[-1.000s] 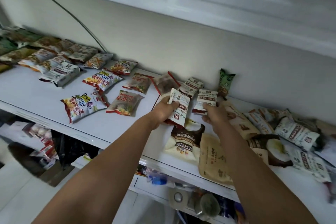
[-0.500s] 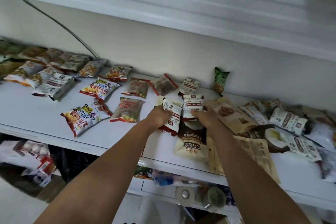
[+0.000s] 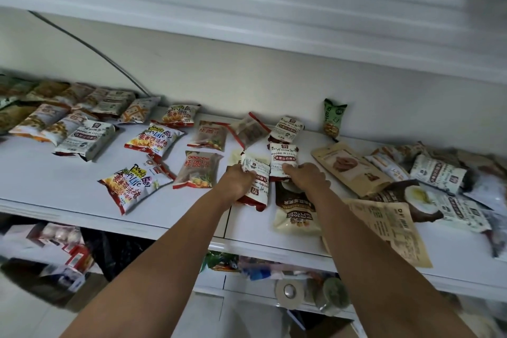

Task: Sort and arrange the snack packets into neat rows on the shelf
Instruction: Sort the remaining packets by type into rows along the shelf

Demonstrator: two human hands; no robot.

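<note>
Drawn together, left hand [image 3: 238, 182] and right hand [image 3: 307, 177] hold 2 packets [image 3: 284, 159] edge-to-edge.

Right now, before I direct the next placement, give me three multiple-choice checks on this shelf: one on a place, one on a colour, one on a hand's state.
1. Where is the green packet?
A. flat at the front edge
B. propped against the back wall
C. on the floor

2. What colour is the pouch just right of the right hand, which holds a white packet?
A. blue
B. pink
C. brown

3. What is the left hand doing?
A. gripping a white-and-red packet
B. lying open and empty
C. pointing upward

Answers:
1. B, it stands upright, touching the wall.
2. C, it is plain kraft brown.
3. A, its fingers curl round the packet's edge.
</note>
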